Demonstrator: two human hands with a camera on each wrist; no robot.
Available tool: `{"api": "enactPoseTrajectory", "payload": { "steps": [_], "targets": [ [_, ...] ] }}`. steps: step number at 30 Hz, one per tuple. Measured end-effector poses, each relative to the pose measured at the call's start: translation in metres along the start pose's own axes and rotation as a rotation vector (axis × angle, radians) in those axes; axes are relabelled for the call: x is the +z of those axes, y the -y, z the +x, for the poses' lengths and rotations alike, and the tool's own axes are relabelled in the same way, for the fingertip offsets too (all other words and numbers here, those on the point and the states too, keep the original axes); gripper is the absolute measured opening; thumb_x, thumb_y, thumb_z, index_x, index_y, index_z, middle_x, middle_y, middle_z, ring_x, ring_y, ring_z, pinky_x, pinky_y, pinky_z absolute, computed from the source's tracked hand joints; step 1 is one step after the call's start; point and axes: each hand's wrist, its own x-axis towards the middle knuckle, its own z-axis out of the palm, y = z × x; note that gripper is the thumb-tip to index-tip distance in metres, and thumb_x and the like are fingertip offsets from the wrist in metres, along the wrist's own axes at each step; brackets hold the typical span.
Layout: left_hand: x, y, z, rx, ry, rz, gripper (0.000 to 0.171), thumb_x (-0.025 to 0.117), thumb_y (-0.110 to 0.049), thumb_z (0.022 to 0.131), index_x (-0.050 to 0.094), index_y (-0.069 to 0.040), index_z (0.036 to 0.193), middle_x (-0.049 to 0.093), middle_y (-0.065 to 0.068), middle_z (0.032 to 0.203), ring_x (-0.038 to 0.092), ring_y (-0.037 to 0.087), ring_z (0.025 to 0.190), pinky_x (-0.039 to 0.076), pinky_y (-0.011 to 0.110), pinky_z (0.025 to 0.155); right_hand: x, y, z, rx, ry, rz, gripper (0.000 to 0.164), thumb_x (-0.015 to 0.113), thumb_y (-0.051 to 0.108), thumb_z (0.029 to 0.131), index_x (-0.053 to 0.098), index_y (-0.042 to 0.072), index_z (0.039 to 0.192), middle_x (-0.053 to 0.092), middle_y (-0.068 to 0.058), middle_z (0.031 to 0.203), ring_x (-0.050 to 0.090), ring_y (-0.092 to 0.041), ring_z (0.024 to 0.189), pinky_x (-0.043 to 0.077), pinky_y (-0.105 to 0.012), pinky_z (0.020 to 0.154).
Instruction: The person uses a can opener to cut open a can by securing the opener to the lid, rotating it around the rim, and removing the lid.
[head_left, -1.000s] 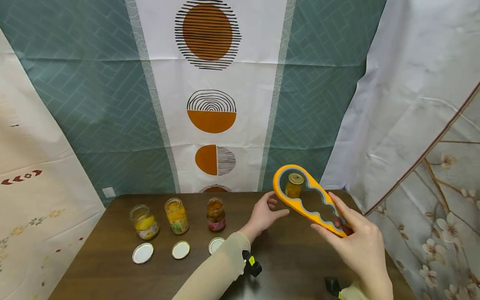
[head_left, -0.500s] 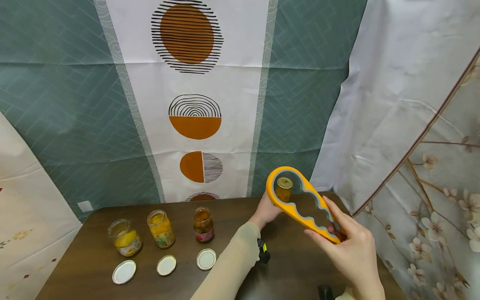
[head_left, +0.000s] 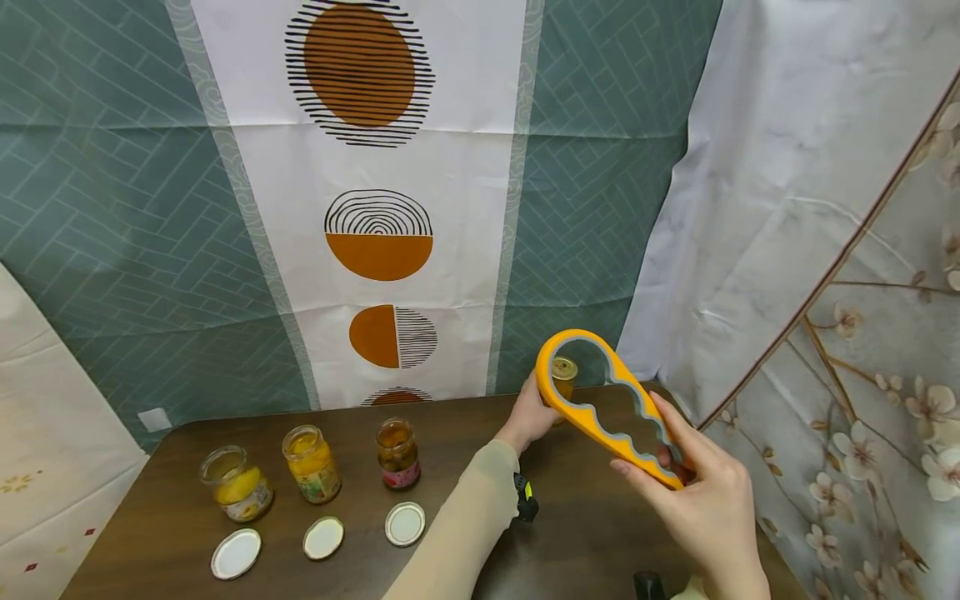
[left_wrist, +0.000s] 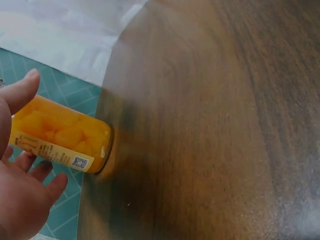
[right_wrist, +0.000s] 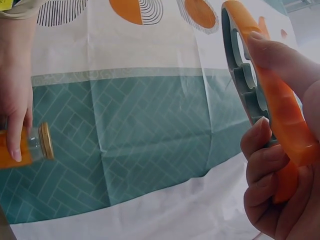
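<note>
My right hand (head_left: pixel 708 496) grips the handle end of a yellow-orange jar opener (head_left: pixel 622 362) with a grey scalloped inner edge. The opener is held up in the air, tilted, its wide end towards the back. Through its loop shows the gold lid (head_left: pixel 564 368) of a glass jar of orange fruit pieces (left_wrist: pixel 65 130) standing near the table's back edge. My left hand (head_left: pixel 529 412) is around this jar, thumb on one side and fingers on the other. In the right wrist view, fingers (right_wrist: pixel 17 135) lie across the jar below its lid. The opener stays apart from the lid.
Three uncapped jars stand on the left: one of pale yellow fruit (head_left: pixel 238 483), one of yellow fruit (head_left: pixel 311 464), and one with dark contents (head_left: pixel 398 454). Their lids (head_left: pixel 236 554) lie in front on the brown table (head_left: pixel 570 517). Hanging cloths (head_left: pixel 600 208) enclose the back and sides.
My left hand has reached further back and right and closed around the lidded jar. The head view has shifted right. The opener remains raised in my right hand.
</note>
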Motion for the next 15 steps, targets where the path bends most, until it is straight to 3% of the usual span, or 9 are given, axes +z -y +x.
{"api": "enactPoseTrajectory", "payload": {
  "steps": [3, 9, 15],
  "targets": [
    [0.000, 0.002, -0.001, -0.038, -0.053, 0.079, 0.085, 0.084, -0.018, 0.076, 0.040, -0.019, 0.148, 0.045, 0.007, 0.131, 0.047, 0.023, 0.114, 0.042, 0.047, 0.102, 0.000, 0.001, 0.000, 0.007, 0.001, -0.001, 0.086, 0.096, 0.028, 0.058, 0.060, 0.027, 0.136, 0.059, 0.008, 0.077, 0.050, -0.002, 0.064, 0.040, -0.014, 0.053],
    [0.000, 0.014, 0.000, -0.038, -0.085, 0.160, 0.049, 0.083, -0.025, 0.080, 0.060, -0.018, 0.122, 0.045, 0.005, 0.118, 0.046, 0.022, 0.105, 0.047, 0.042, 0.095, -0.001, 0.001, 0.000, 0.018, 0.012, -0.013, 0.086, 0.096, 0.029, 0.058, 0.060, 0.028, 0.136, 0.056, 0.007, 0.073, 0.049, -0.004, 0.062, 0.038, -0.015, 0.051],
    [0.000, 0.018, -0.004, -0.062, -0.090, 0.091, 0.064, 0.085, -0.029, 0.078, 0.049, -0.013, 0.129, 0.053, 0.004, 0.121, 0.053, 0.019, 0.106, 0.049, 0.041, 0.094, -0.001, 0.001, -0.001, 0.020, 0.018, -0.011, 0.085, 0.096, 0.030, 0.059, 0.060, 0.028, 0.136, 0.056, 0.007, 0.072, 0.048, -0.004, 0.061, 0.038, -0.015, 0.050]
  ]
}}
